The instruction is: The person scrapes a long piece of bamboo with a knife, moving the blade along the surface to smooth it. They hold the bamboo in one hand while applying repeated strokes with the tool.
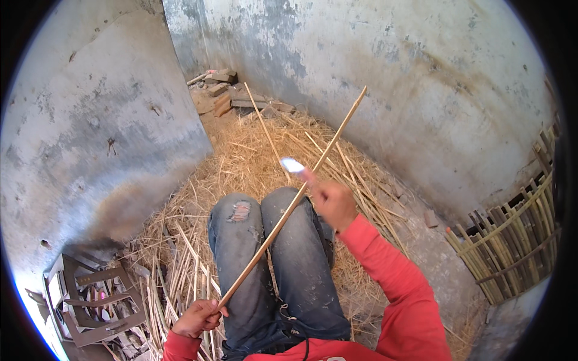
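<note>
Ideally, steadiness comes first: the bare left hand (200, 316) pinches the lower end of the long, slim, tan wooden stick (281, 221), which slants across the worn blue-grey jeans (241, 265), from the left thigh's outer edge up past the right knee. Partway up, the bare right hand (333, 201), fingers curled, meets the stick or hovers over it, near a small, glaring white shape (292, 165); whether it grips that, I cannot tell. Should that be a blade, light strokes angled away from both knees seem safest.
</note>
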The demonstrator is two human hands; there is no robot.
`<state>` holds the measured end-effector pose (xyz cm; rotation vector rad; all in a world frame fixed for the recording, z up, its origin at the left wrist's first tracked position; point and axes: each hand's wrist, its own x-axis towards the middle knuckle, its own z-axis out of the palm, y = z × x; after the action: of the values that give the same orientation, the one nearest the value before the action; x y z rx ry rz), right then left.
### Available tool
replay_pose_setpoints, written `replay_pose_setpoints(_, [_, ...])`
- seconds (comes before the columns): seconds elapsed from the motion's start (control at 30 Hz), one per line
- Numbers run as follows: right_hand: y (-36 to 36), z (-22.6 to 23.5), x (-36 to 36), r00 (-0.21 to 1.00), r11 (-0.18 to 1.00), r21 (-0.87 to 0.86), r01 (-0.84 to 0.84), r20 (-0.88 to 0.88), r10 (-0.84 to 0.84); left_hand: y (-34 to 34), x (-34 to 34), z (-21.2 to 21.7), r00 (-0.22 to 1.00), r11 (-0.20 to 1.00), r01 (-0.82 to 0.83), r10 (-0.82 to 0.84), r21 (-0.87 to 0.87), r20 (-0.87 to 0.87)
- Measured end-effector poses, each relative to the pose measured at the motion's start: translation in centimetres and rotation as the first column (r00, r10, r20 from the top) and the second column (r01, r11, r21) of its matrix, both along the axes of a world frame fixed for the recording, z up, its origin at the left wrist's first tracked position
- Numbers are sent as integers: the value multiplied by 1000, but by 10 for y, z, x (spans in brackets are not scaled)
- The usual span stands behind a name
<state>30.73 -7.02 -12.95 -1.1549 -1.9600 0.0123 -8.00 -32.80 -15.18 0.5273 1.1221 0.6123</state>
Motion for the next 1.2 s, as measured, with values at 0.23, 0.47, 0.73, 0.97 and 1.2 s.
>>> replay_pose_setpoints(0.23, [104, 24, 52, 954, 956, 93, 280, -142, -265, -1, 4, 3, 990, 995, 21, -7, 102, -139])
replay_pose_setpoints(0.47, [79, 13, 31, 959, 980, -48, 195, -200, -200, -3, 6, 9, 995, 998, -14, 21, 69, -99])
replay_pose_setpoints(0.73, [35, 11, 25, 962, 993, -79, 87, -253, -104, -4, 7, 9, 991, 996, -13, 25, 86, -131])
replay_pose_setpoints(0.97, [12, 14, 30, 952, 984, -170, 44, -291, -93, -5, 9, 8, 988, 996, -21, 35, 91, -150])
replay_pose_setpoints(1.2, [10, 3, 38, 935, 984, -175, -37, -353, -28, -5, 1, 0, 995, 997, 8, 0, 72, -103])
